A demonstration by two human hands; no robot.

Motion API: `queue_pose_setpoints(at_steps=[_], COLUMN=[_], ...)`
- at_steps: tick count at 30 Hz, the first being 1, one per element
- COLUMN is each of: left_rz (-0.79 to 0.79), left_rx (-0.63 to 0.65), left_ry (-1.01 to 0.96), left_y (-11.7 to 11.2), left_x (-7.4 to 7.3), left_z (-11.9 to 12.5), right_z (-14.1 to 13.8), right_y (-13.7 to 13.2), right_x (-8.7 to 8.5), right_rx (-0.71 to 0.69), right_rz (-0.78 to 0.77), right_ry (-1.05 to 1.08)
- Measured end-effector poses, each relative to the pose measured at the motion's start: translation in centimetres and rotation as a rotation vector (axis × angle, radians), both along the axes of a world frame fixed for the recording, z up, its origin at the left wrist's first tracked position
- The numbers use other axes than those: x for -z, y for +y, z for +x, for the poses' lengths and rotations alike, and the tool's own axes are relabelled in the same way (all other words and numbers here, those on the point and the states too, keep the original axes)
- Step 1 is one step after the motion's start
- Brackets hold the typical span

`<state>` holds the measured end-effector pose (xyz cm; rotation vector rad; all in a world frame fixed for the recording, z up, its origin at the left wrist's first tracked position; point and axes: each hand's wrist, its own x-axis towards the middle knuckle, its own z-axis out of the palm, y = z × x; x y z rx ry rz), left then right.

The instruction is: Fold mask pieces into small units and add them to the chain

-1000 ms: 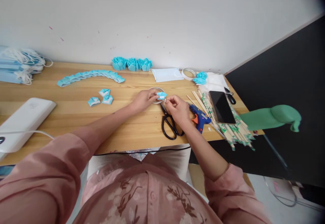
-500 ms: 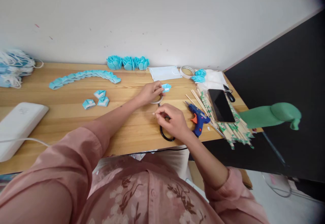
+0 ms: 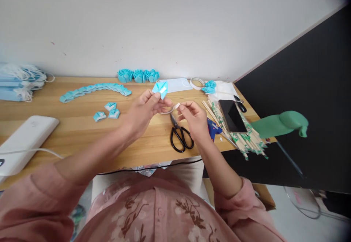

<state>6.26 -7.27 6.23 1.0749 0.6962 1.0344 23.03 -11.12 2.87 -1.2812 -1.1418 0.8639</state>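
My left hand [image 3: 145, 108] is closed, pinching a folded blue petal piece [image 3: 158, 87] with a white strip on its face. Just right of it, my right hand [image 3: 194, 117] pinches a small white piece of tape [image 3: 177, 105] between thumb and finger. A tape roll [image 3: 165, 113] shows partly beneath the left fingers; whether the white piece still joins it I cannot tell. Black-handled scissors [image 3: 181, 136] lie below the right hand, blades pointing up toward the roll. Several similar petal pieces [image 3: 113, 114] with white strips lie to the left.
A curved chain of blue folded pieces [image 3: 95, 87] and blue flowers [image 3: 139, 76] lie at the back. A white power bank [image 3: 30, 139] is left. On the right are a blue glue gun [image 3: 214, 128], wrapped chopsticks [image 3: 248, 143], a phone [image 3: 232, 116] and a green balloon [image 3: 282, 124].
My left hand has lifted the blue petal piece off the table. The right hand has moved up and right with the white piece, leaving the scissors uncovered.
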Motion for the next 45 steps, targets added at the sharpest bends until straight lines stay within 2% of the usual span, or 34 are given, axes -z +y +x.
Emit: queue_pose_setpoints(at_steps=[3,7,11,14,17,20,22,29,34,38,41,43,45], left_rz=[-0.06,-0.172,-0.258,-0.291,-0.299,-0.281,-0.256,-0.201,-0.194,-0.227,-0.194,-0.139,-0.075], left_rx=[-0.022,-0.046,-0.077,-0.109,-0.142,-0.146,-0.138,-0.082,-0.08,-0.087,-0.118,-0.189,-0.276], left_ry=[-0.04,-0.127,-0.219,-0.279,-0.304,-0.293,-0.282,-0.258,-0.278,-0.3,-0.265,-0.199,-0.104], left_y=[-1.6,-2.4,-2.7,-2.5,-2.3,-2.2,-2.3,-2.5,-2.5,-2.2,-1.4,-0.5,0.4], left_x=[1.1,2.1,2.4,2.7,3.0,3.1,3.1,3.0,3.4,3.5,3.5,3.7,4.2], left_z=[-0.8,-1.4,-1.7,-2.0,-2.4,-2.8,-2.9,-3.1,-3.0,-2.9,-3.1,-3.4,-3.8], right_z=[-0.8,-1.6,-1.9,-1.8,-1.5,-1.3,-1.3,-1.6,-2.2,-2.8,-3.0,-2.9,-2.9], right_y=[-0.4,-1.0,-1.1,-1.4,-1.8,-1.8,-1.5,-0.9,-1.0,-1.0,-1.2,-1.3,-1.3], right_x=[0.1,0.3,0.4,-0.1,-0.9,-1.5,-1.6,-1.5,-1.2,-0.8,-0.7,-0.8,-1.0], right_rx=[0.052,0.09,0.009,-0.139,-0.227,-0.145,-0.127,-0.213,-0.117,-0.013,-0.009,-0.012,-0.013], right_rz=[0.095,0.27,0.466,0.473,0.359,0.261,0.246,0.243,0.285,0.42,0.483,0.457,0.352], right_ry=[-0.224,-0.609,-0.835,-0.92,-0.9,-0.78,-0.76,-0.747,-0.798,-0.976,-1.019,-0.928,-0.71])
